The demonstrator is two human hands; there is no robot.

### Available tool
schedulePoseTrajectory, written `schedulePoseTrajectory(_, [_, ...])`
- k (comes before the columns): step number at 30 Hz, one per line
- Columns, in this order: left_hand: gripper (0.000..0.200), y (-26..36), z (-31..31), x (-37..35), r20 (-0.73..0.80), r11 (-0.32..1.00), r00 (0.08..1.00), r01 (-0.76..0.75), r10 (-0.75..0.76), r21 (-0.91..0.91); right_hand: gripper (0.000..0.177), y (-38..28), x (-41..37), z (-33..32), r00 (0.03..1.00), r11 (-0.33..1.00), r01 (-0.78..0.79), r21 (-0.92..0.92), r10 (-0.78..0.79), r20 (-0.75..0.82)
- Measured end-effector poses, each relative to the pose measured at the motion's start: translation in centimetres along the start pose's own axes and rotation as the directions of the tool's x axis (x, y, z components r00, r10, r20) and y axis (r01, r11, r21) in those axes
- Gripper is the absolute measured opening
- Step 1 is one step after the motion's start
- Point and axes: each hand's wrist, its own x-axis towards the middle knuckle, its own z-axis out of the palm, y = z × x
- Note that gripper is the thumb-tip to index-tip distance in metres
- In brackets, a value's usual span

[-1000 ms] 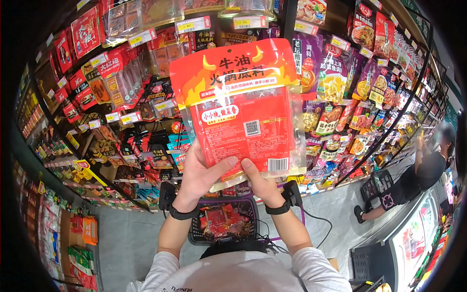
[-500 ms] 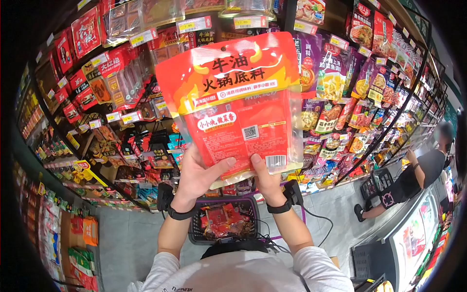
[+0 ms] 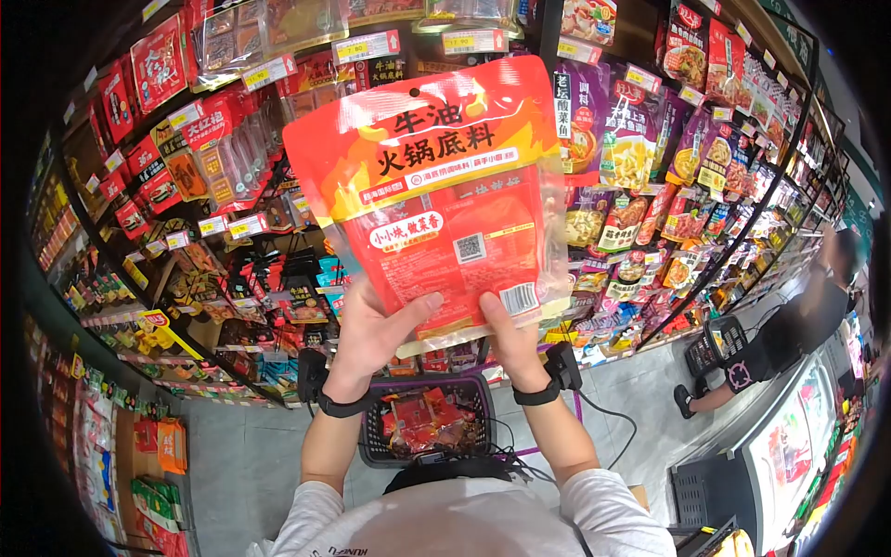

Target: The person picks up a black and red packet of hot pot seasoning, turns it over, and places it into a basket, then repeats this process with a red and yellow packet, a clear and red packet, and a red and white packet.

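A large red and yellow packet of hotpot base (image 3: pixel 436 200) is held up before me, its printed back with a QR code and barcode facing me. My left hand (image 3: pixel 376 334) grips its lower left part, thumb across the front and fingers hidden behind. At the lower right, my right hand (image 3: pixel 510 339) pinches the bottom edge the same way, thumb on top. Below my wrists a dark shopping basket (image 3: pixel 371 446) holds several red packets (image 3: pixel 427 418). Both wrists wear black straps with small devices.
Shelves of seasoning packets (image 3: pixel 631 139) curve around in front, with price tags (image 3: pixel 367 46) along their edges. At the right a person in dark clothes (image 3: pixel 798 325) stands by another basket (image 3: pixel 715 348). A freezer case (image 3: pixel 733 483) is at lower right; cables trail near the basket on the grey floor (image 3: pixel 232 446).
The packet has shifted slightly left and up with both hands, tilting a little. The person at the right has raised an arm towards their head.
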Motion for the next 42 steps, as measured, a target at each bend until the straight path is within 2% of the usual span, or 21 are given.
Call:
schedulePoseTrajectory(3, [0.028,0.2,-0.8,0.2,-0.005,1.0,1.0,-0.015,0.015,-0.002,0.055,-1.4,0.8,-0.5,0.999,0.981,0.048,0.188,-0.05,0.008])
schedulePoseTrajectory(4, [0.028,0.2,-1.0,0.1,-0.005,1.0,1.0,-0.013,0.013,-0.004,0.058,-1.6,1.0,-0.9,1.0,0.977,0.005,0.213,-0.003,-0.007])
schedulePoseTrajectory(7, [0.03,0.4,-1.2,0.0,0.002,1.0,1.0,-0.005,0.005,0.002,0.027,-1.8,1.5,-2.0,0.999,0.99,-0.027,0.142,0.032,-0.026])
schedulePoseTrajectory(9, [0.033,0.4,-1.2,0.1,-0.011,1.0,1.0,0.005,-0.005,-0.017,0.023,-2.1,1.6,-1.5,0.998,0.998,0.009,0.059,-0.005,-0.06])
schedulePoseTrajectory(14, [0.036,-0.1,-1.7,0.4,0.013,0.999,1.0,0.017,-0.017,-0.046,0.028,-2.3,1.5,-0.7,0.995,0.999,-0.008,0.044,0.012,-0.101])
schedulePoseTrajectory(23, [0.035,-0.1,-1.9,0.4,0.008,0.999,1.0,0.006,-0.005,-0.044,0.03,-2.0,1.6,-1.1,0.997,1.0,-0.006,0.011,0.007,-0.077])
schedulePoseTrajectory(26, [0.035,0.0,-2.0,0.5,0.008,0.999,1.0,0.003,-0.003,-0.038,0.03,-1.6,1.5,-2.1,1.0,0.999,-0.009,-0.033,0.008,-0.013])
schedulePoseTrajectory(29, [0.034,-0.1,-2.5,0.5,0.008,1.0,1.0,-0.013,0.013,-0.021,0.033,-2.4,1.6,-2.2,0.999,0.995,-0.006,0.095,0.002,0.046])
schedulePoseTrajectory(32, [0.035,0.0,-3.2,0.6,0.034,1.0,0.999,-0.014,0.014,0.018,0.038,-2.5,2.4,-4.4,0.969,0.992,-0.03,0.125,-0.002,0.245])
schedulePoseTrajectory(35, [0.036,0.0,-3.8,0.5,0.035,0.999,0.999,-0.003,0.001,0.04,0.04,-3.8,2.6,-5.5,0.943,0.996,0.001,-0.087,0.028,0.331])
schedulePoseTrajectory(36, [0.036,-0.1,-4.0,0.5,0.023,0.999,1.0,0.003,-0.004,0.038,0.038,-4.7,2.5,-5.5,0.927,0.998,-0.034,-0.055,0.052,0.371])
schedulePoseTrajectory(39, [0.036,-0.2,-4.4,0.7,0.054,0.999,0.998,0.02,-0.021,0.031,0.035,-5.9,3.4,-5.2,0.883,0.941,0.029,-0.337,0.134,0.449])
schedulePoseTrajectory(40, [0.036,-0.3,-4.4,0.7,0.076,0.999,0.997,0.026,-0.029,0.029,0.031,-5.5,3.5,-4.9,0.89,0.925,0.065,-0.375,0.116,0.441])
schedulePoseTrajectory(42, [0.036,-0.6,-4.0,0.7,0.109,0.999,0.994,0.016,-0.02,0.042,0.03,-6.0,3.1,-3.3,0.903,0.925,-0.025,-0.38,0.184,0.388])
